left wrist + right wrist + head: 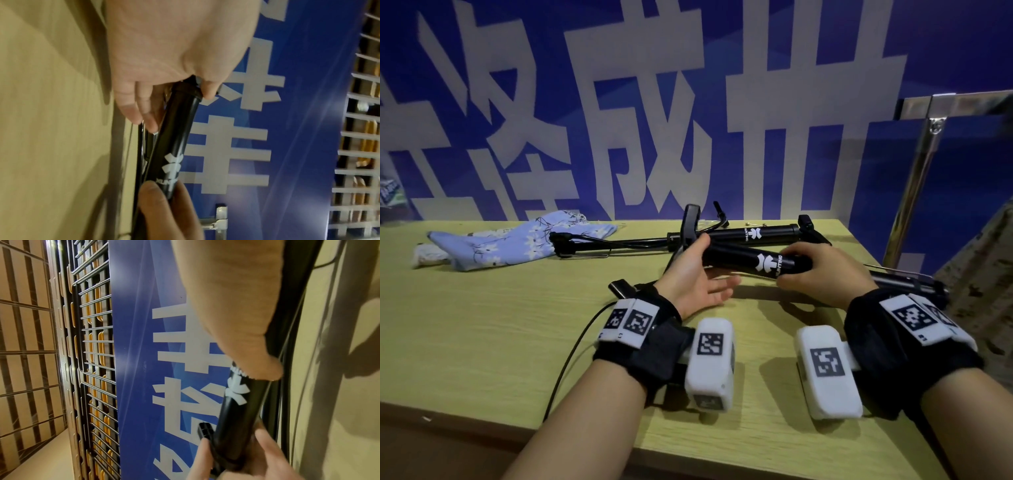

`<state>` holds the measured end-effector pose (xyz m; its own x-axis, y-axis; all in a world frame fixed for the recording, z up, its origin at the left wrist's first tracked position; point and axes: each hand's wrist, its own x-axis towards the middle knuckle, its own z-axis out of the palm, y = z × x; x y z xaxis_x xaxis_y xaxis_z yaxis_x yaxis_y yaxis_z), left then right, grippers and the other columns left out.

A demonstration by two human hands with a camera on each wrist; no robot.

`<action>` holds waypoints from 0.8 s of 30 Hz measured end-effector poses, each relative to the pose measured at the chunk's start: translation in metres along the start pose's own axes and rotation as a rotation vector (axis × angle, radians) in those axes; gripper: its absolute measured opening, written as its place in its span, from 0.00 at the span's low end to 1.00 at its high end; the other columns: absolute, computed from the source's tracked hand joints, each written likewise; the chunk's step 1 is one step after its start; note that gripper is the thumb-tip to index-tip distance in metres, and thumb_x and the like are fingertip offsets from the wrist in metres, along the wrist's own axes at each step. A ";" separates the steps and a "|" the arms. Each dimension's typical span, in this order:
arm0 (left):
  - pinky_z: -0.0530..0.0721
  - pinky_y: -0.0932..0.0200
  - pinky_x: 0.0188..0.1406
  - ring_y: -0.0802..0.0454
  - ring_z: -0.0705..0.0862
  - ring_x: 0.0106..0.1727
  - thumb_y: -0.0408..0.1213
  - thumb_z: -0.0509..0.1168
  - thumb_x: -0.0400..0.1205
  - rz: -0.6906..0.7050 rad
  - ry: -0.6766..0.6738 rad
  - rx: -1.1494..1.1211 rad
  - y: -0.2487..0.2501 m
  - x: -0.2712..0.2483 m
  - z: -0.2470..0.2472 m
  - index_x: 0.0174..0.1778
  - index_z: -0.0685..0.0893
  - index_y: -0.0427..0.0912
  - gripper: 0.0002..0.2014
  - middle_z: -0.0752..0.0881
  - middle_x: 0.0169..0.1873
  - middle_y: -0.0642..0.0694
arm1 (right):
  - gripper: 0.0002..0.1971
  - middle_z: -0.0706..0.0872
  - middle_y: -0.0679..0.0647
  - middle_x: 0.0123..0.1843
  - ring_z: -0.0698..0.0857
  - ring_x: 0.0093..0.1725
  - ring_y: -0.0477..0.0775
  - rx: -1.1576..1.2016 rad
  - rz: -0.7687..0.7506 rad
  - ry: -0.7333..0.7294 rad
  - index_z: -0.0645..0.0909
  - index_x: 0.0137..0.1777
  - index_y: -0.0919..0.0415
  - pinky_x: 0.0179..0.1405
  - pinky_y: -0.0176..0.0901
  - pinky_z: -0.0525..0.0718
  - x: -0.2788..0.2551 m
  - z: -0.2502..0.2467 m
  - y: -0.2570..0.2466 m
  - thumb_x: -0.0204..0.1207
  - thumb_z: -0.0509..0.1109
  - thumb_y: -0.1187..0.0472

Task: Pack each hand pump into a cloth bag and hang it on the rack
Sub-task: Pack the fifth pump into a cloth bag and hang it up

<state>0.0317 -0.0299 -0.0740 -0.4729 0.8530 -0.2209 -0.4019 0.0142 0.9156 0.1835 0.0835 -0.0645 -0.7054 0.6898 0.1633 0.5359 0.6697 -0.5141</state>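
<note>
Pump (755, 262) was up off the bench (482, 325), black barrel lying crossways between both hands. Right hand (822, 274) had its fingers (791, 282) curled around the barrel's right end, right over the white logo lettering, thumb on top. Left hand (695, 277) sat palm-up at the other end with the thumb hooked over the barrel's end cap, and its fingers (141, 112) were fairly straight, lying under the barrel rather than clamped on it. A second pump (722, 236) lay flat on the bench just behind, hose trailing left toward a blue flowered cloth bag (510, 243) crumpled at the far left. Chrome rack post (914, 178) stood off to the right.
</note>
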 end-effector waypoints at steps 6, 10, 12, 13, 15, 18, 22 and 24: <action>0.78 0.66 0.22 0.54 0.84 0.26 0.50 0.49 0.87 -0.169 -0.089 0.341 0.016 -0.016 -0.009 0.56 0.74 0.45 0.14 0.90 0.42 0.37 | 0.17 0.78 0.37 0.38 0.78 0.41 0.39 0.014 0.026 -0.034 0.78 0.62 0.46 0.48 0.41 0.80 0.001 0.002 0.000 0.73 0.73 0.51; 0.80 0.66 0.20 0.53 0.85 0.26 0.49 0.49 0.87 -0.169 -0.100 0.360 0.022 -0.022 -0.011 0.71 0.62 0.41 0.21 0.89 0.43 0.36 | 0.17 0.78 0.36 0.38 0.77 0.41 0.38 0.030 0.028 -0.014 0.78 0.62 0.46 0.44 0.40 0.76 -0.001 0.004 -0.002 0.73 0.73 0.50; 0.81 0.66 0.19 0.52 0.86 0.26 0.49 0.49 0.87 -0.164 -0.126 0.348 0.024 -0.021 -0.014 0.77 0.54 0.38 0.27 0.89 0.45 0.35 | 0.17 0.79 0.37 0.39 0.78 0.42 0.40 0.030 0.029 0.001 0.79 0.62 0.46 0.43 0.40 0.76 -0.001 0.004 -0.003 0.73 0.73 0.50; 0.81 0.65 0.19 0.52 0.86 0.26 0.49 0.49 0.87 -0.166 -0.147 0.342 0.024 -0.021 -0.015 0.79 0.52 0.35 0.29 0.89 0.45 0.34 | 0.17 0.79 0.38 0.39 0.79 0.43 0.41 0.031 0.029 0.013 0.79 0.61 0.45 0.42 0.40 0.76 -0.002 0.004 -0.003 0.72 0.74 0.49; 0.82 0.64 0.19 0.51 0.87 0.27 0.49 0.49 0.86 -0.161 -0.175 0.318 0.027 -0.023 -0.019 0.79 0.53 0.29 0.32 0.89 0.44 0.34 | 0.18 0.80 0.39 0.40 0.79 0.43 0.42 0.039 0.032 0.052 0.79 0.61 0.45 0.41 0.40 0.77 -0.003 0.004 -0.004 0.72 0.74 0.49; 0.87 0.62 0.28 0.51 0.87 0.31 0.45 0.54 0.82 -0.026 -0.212 0.252 0.035 -0.033 -0.025 0.70 0.71 0.28 0.26 0.89 0.46 0.37 | 0.20 0.79 0.41 0.40 0.80 0.44 0.45 0.051 0.069 0.119 0.79 0.63 0.45 0.45 0.44 0.81 -0.002 0.002 -0.001 0.71 0.75 0.49; 0.81 0.65 0.28 0.57 0.81 0.31 0.38 0.61 0.81 0.319 0.111 0.053 0.043 -0.035 -0.041 0.55 0.84 0.38 0.12 0.88 0.41 0.46 | 0.21 0.82 0.46 0.45 0.81 0.48 0.49 0.032 0.150 0.166 0.79 0.63 0.45 0.52 0.51 0.83 0.000 -0.001 0.007 0.69 0.75 0.48; 0.78 0.58 0.39 0.51 0.79 0.40 0.40 0.60 0.82 0.333 0.477 0.405 0.037 -0.022 -0.052 0.50 0.82 0.41 0.08 0.84 0.42 0.48 | 0.21 0.82 0.46 0.46 0.80 0.47 0.49 0.037 0.172 0.190 0.79 0.63 0.45 0.48 0.47 0.81 0.000 -0.001 0.009 0.69 0.75 0.48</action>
<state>-0.0138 -0.0752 -0.0524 -0.8489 0.5257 0.0542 0.1029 0.0639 0.9926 0.1889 0.0901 -0.0683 -0.5034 0.8344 0.2243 0.6210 0.5299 -0.5776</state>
